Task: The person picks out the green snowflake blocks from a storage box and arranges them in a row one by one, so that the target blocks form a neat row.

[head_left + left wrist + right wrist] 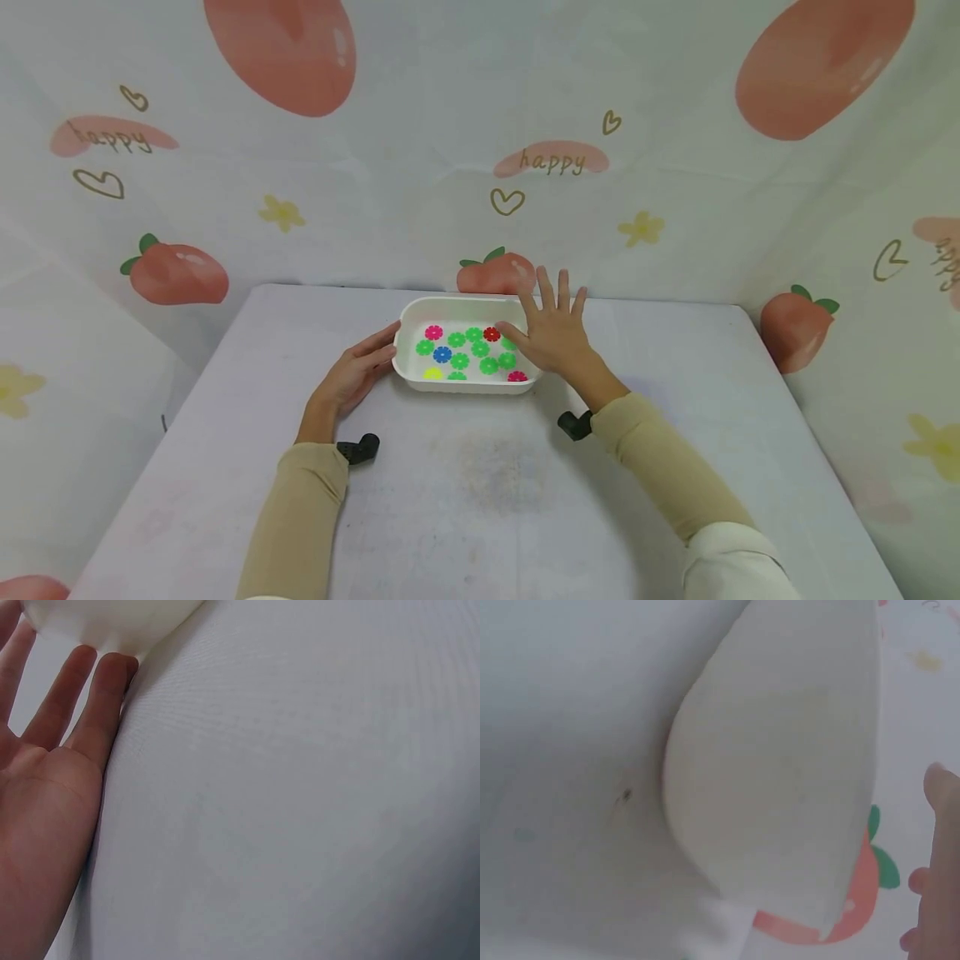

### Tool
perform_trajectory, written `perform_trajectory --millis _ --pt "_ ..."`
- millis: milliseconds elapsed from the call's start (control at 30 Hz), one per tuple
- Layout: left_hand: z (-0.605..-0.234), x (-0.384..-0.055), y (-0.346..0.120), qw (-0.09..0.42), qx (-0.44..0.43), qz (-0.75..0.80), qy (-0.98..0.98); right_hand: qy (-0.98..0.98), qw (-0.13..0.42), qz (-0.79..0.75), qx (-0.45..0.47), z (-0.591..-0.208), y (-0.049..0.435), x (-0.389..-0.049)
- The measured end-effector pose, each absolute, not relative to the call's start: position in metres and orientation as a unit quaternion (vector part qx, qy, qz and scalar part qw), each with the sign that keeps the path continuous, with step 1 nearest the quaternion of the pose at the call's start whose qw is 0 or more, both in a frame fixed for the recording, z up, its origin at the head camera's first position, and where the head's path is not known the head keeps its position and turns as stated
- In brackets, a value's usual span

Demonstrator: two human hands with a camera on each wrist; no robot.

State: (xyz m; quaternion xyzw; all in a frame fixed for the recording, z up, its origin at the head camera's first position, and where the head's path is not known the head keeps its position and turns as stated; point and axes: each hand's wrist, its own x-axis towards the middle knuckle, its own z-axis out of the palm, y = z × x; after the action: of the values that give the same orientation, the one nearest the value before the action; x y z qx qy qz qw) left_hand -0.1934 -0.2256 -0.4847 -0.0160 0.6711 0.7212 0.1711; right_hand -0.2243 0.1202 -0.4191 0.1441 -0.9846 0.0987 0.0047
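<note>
A white plastic basin (465, 387) stands near the far edge of the table, holding several flat, notched disc pieces: green ones (480, 349), a blue one (442, 355), a red one (491, 334), pink ones (433, 332) and a yellow one (432, 374). At its left end, my left hand (352, 371) touches the wall with nearly straight fingers; the left wrist view shows the fingertips against the basin (112, 619). My right hand (557, 337) is raised over the right end, fingers spread and nothing held, hiding part of that end. The right wrist view shows the basin's outer wall (772, 765).
A white cloth covers the table (450, 517), with a stained patch in front of the basin. Behind it hangs a curtain (420, 200) printed with fruit, hearts and flowers. Each wrist carries a small black device (360, 449).
</note>
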Motion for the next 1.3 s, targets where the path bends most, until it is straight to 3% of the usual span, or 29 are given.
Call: perform_trajectory --millis 1300 --pt "-0.484 -0.193 -0.227 0.169 -0.01 0.72 0.674 -0.966 -0.028 0.132 0.221 -0.424 0.027 -0.217"
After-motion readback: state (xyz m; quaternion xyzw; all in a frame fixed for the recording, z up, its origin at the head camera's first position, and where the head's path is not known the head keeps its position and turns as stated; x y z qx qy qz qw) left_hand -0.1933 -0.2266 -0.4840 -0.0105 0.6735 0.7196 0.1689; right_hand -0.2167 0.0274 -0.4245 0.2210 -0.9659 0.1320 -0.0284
